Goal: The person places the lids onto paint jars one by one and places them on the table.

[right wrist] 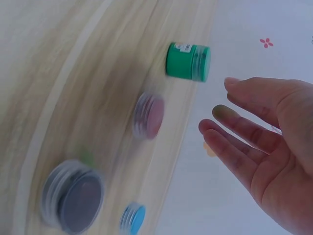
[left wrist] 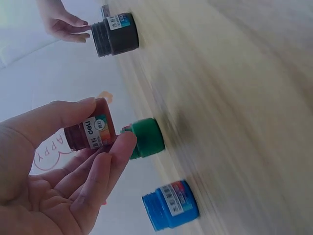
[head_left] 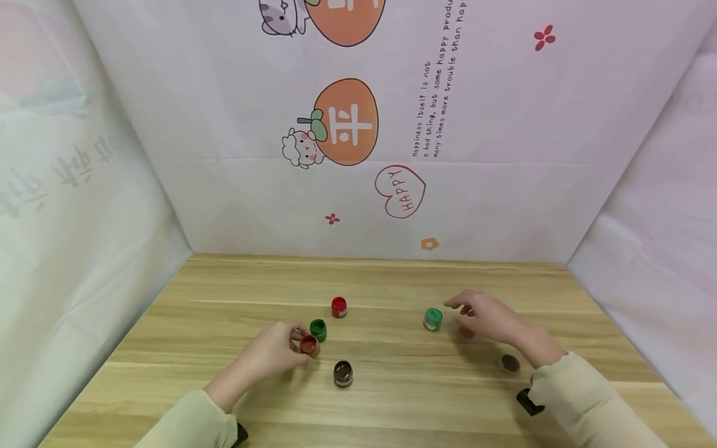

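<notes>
My left hand [head_left: 271, 351] pinches a small reddish-brown paint jar [left wrist: 93, 125] between thumb and fingers. Its lid is off and it is tilted in the left wrist view. Right beside it stands an uncapped dark green jar [head_left: 318, 330]. A blue jar [left wrist: 171, 205] shows in the left wrist view only. My right hand [head_left: 486, 316] hovers with fingers loosely extended, holding nothing, just right of a capped bright green jar [head_left: 433, 319]. Below that hand lie a red lid [right wrist: 149, 116], a dark brown lid [right wrist: 76, 198] and a blue lid [right wrist: 133, 218].
An open red jar [head_left: 338, 307] stands farther back on the wooden table [head_left: 392, 404]. Nearer stands an open dark brown jar [head_left: 343, 374]. A white printed backdrop [head_left: 493, 205] rises behind the table, with white sheets [head_left: 666, 249] on both sides.
</notes>
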Motion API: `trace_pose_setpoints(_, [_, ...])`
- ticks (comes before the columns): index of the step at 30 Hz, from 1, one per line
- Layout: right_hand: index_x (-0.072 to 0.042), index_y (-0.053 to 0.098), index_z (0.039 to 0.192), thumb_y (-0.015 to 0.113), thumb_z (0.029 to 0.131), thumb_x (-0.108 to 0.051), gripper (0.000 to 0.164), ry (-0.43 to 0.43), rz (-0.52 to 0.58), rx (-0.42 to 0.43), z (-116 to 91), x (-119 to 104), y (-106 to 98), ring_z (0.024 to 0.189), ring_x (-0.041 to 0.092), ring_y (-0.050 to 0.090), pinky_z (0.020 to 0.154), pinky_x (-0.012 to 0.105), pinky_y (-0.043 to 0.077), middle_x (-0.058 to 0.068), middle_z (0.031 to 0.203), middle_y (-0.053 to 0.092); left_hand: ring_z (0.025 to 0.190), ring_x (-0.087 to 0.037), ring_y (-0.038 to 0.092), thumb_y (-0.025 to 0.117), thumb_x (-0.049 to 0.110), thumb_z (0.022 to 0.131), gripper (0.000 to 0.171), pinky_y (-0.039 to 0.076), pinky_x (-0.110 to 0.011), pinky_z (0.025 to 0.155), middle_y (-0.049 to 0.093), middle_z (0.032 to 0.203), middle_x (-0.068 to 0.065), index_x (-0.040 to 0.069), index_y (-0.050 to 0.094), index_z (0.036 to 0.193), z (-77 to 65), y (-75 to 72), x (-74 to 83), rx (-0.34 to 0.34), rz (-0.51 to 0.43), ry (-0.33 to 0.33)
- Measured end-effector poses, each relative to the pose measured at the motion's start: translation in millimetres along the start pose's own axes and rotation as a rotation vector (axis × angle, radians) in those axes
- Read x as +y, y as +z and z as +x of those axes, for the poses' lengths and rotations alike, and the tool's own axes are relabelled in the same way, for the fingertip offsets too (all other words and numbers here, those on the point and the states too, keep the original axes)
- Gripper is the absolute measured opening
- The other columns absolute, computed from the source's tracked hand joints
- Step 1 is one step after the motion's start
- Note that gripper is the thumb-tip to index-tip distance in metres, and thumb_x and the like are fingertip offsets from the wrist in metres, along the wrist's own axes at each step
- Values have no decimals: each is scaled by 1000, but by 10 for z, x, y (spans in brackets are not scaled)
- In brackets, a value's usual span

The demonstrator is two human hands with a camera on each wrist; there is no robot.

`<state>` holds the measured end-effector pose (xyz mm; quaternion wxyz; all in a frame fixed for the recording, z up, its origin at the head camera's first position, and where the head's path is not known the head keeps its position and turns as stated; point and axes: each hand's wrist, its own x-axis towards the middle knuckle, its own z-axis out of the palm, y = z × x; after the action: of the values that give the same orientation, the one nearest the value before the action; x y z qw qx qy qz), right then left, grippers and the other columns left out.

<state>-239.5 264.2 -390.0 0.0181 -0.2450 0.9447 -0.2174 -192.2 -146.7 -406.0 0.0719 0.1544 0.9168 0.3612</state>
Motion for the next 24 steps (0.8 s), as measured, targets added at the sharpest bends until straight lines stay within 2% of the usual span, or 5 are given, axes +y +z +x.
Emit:
trace_pose_setpoints(9, [0,66,107,67,83,-5,25,14,1,2,-89,113,3,88,27,59,72,40,50,12,103,63,74,-10,60,78,14,72,33,50,-33,73,64,92,1,8,64,101,97,71,35,6,-85,16])
trace_pose_setpoints(17, [0,67,107,76,76,-11,33,41,-39,-60,-90,212,105,88,26,59,70,37,50,13,104,63,74,-12,59,79,18,73,34,49,-28,67,63,86,2,6,66,101,179,97,75,50,-148,32])
trace_pose_setpoints(24, [-2,67,106,76,76,-9,32,61,-38,-86,-93,259,162,83,20,57,70,34,49,8,100,63,71,-15,60,81,19,71,33,50,-25,63,63,83,1,6,67,98,226,119,101,62,-190,46])
